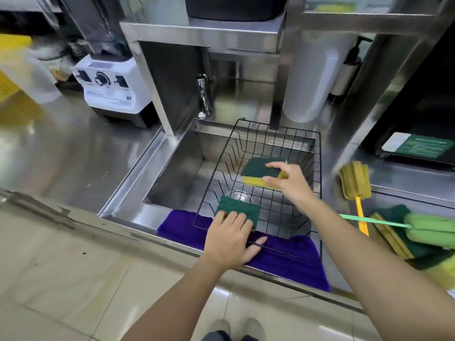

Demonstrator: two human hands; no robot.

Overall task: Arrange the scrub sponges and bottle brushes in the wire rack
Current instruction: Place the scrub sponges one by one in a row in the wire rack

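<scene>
Setting: a stainless steel counter (73, 156) with a sink (177, 178); a purple cloth (290, 262) draped over its front edge.
Rack: the black wire rack (317, 193) sat in the sink.
Left hand (231, 239): pressed flat on a green scrub sponge (240, 209) at the rack's near rim, fingers not closed around it.
Right hand (288, 180): pinched a yellow-and-green sponge (259, 172) above the rack's far part.
Waiting: the bottle brushes (357, 183) and more sponges lay on the counter to the right.
Advice: probably best to set each sponge level, side by side, leaving space for brushes.
</scene>
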